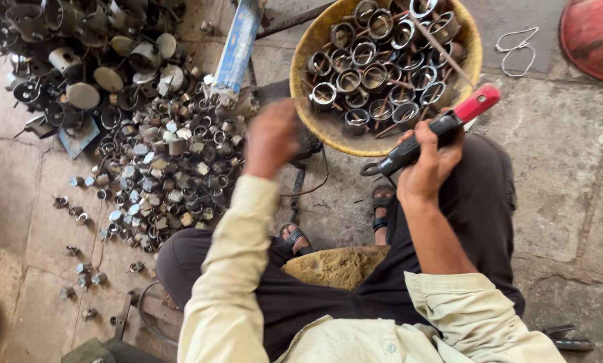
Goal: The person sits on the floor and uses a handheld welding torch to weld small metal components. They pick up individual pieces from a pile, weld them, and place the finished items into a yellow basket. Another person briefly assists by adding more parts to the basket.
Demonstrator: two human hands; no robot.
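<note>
While we sit low on the stone floor, our right hand is wrapped tight around a hand tool with a black body and a red end. Tool's long axis runs diagonal: red end up and to the right, over the near rim of the yellow basket, black nose down-left toward our knees.

Left hand is raised, blurred, fingers curled loosely. We can't tell if it holds anything; no part shows in it.

Key geometry:
- Basket sits straight ahead, just beyond both hands, full of short metal cups with stick handles.
- Left hand is next to the basket's left rim, between the basket and the pile of small metal rings and caps spread on the floor to our left.
- Right hand is at the basket's near-right rim, so it's the closer one to the cups; left hand is the closer one to the loose pile.

Further left and up: heap of larger metal cups and discs. A blue-and-white long package lies between that heap and the basket. Red round lid at far right, wire loop next to it.
</note>
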